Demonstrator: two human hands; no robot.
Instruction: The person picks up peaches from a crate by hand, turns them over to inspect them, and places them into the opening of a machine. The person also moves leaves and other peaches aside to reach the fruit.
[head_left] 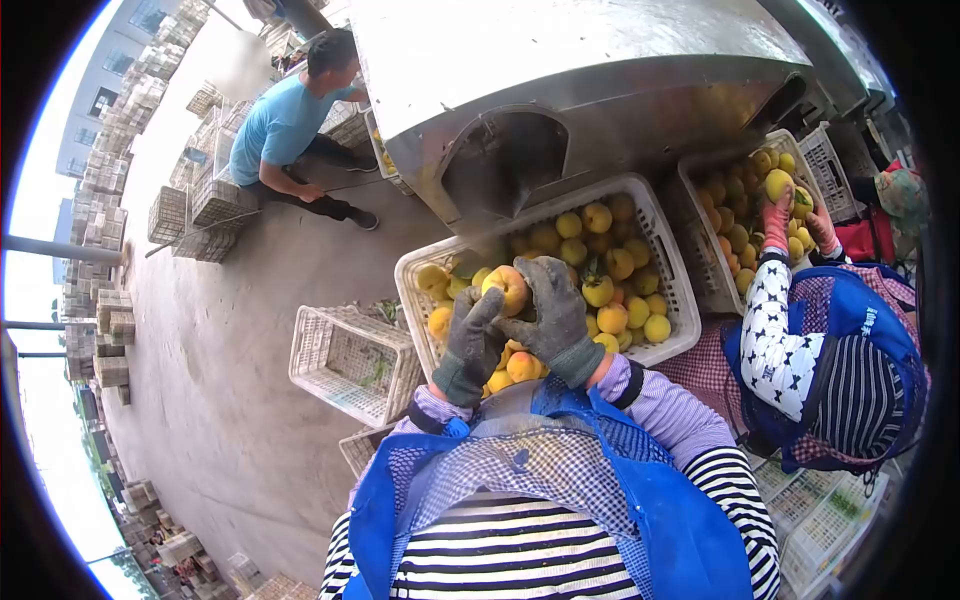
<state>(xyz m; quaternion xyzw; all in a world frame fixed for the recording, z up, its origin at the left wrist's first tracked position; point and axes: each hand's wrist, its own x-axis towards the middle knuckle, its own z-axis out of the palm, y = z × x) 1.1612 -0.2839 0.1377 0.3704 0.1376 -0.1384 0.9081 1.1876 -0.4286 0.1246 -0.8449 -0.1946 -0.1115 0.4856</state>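
A yellow-orange peach [506, 286] with a reddish blush sits between my two gloved hands, above a white plastic crate [420, 262] full of similar peaches. From the lower left, my left hand [468, 348], in a dark grey glove, closes its fingertips against the fruit. My right hand [556, 318], gloved alike, grips it from the right with bent fingers. Parts of both hands' fingertips are hidden behind the peach and each other. Loose peaches [615, 318] lie around and below the hands, some with green leaves.
A metal machine with an arched chute opening [507, 160] stands beyond the crate. A bare slatted crate [355, 362] sits at the left. On the right, a co-worker's gloved hand [776, 218] holds a peach over another crate [705, 240]. A person in blue [282, 125] stands farther back.
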